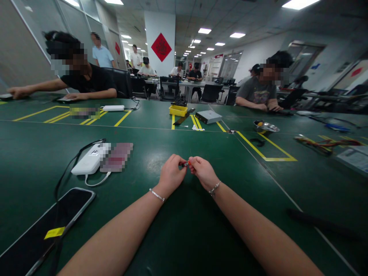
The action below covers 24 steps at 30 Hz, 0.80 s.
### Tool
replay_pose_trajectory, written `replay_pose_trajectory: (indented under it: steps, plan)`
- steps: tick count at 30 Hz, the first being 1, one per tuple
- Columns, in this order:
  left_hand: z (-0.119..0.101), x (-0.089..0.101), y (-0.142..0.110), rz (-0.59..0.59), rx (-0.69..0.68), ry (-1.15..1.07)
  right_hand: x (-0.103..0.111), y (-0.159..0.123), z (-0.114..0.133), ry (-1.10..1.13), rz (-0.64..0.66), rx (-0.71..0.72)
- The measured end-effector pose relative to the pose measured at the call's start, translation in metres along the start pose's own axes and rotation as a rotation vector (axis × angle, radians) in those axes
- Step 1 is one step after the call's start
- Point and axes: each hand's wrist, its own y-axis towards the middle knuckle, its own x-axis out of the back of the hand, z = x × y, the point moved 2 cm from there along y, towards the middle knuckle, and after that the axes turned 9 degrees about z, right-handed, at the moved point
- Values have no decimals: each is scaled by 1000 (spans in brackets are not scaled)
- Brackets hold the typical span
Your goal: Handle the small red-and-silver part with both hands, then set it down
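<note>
My left hand (172, 171) and my right hand (203, 172) meet above the green table, fingertips almost touching. Between them is a small dark and silver piece with an orange end (186, 164), too small to name. The left thumb and fingers pinch its dark side, while the right fingertips close on the orange end. Whether it is one part or two joined parts, I cannot tell. Fingers cover most of it. Each wrist wears a thin bracelet.
On the left lie a white power bank (91, 159) with a cable and a large phone (48, 230). Farther back stand a yellow bin (178, 110), a grey metal box (208, 116) and a metal dish (267, 126). Coloured wires (324, 145) lie right. Co-workers sit across the table.
</note>
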Motion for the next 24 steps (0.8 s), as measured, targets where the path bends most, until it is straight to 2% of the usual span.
replay_pose_trajectory:
  steps: [12,19,24]
  plan:
    - [-1,-1,-1,17,31,-1,-3,-1,2,-84,-55,-8]
    - [-2,4,-1,19,123,46,-8,-10,8,-517,-171,178]
    - [2,4,-1,40,162,121,-15,-18,17,-773,-136,231]
